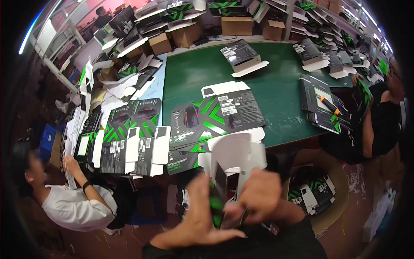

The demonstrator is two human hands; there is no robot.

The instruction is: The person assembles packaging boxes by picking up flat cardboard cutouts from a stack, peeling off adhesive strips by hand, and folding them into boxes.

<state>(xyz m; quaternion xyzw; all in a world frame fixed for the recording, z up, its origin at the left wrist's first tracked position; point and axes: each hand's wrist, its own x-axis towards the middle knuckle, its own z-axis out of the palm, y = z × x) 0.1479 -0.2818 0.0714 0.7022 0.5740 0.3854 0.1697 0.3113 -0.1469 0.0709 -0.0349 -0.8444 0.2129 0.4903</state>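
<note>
A partly folded black and green carton [237, 151] stands in front of me, its white inner flap up and its mouth facing me. My left hand [196, 218] is spread along the carton's left side, fingers pointing up and thumb stretched out across the near end. My right hand [261, 196] is closed on the carton's right side, fingers bent and slightly blurred. Just beyond lie flat printed carton blanks [215, 116] with mouse pictures, overlapping on the green table [280, 108]. Whatever lies inside the carton is too dark to make out.
More flat cartons [129, 134] overlap at the left, near a person in white [77, 203]. Another person in black [384, 112] handles a box at the right, by an orange-handled tool [330, 105]. A round bin [340, 203] of cartons stands lower right. Boxes crowd the back shelf.
</note>
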